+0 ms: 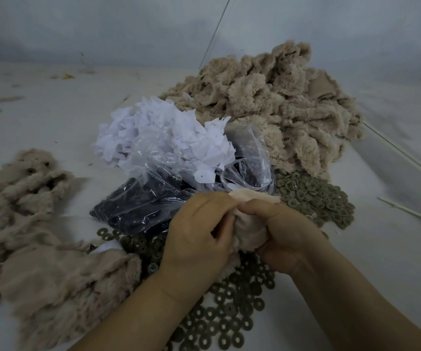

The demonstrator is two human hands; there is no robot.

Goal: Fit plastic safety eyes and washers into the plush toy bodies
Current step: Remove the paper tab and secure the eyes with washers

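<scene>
Both hands at near-centre of the counter [356,249], working one plush body [248,231] turned inside out, pale backing showing. Left hand [196,231] has fingers curled in, pinching the fabric from its left side; right hand [284,231] has fingers wrapped round the bunched fabric from the right, thumb on top. Can't tell if an eye or washer is in either grip, fabric hides it. Washers [219,323], olive-green rings, are scattered on the counter under and in front of the hands, with a second heap [315,196] just right of the hands. Clear plastic bag [153,198] of black safety eyes lies just behind the hands, mouth open. White paper scraps [158,130] are piled on and behind the bag. Big pile of beige plush bodies [280,97] sits toward the far right of the counter, touching the washer heap. Another batch of plush bodies [40,244] is at the near-left edge, a couple with dark eyes showing
</scene>
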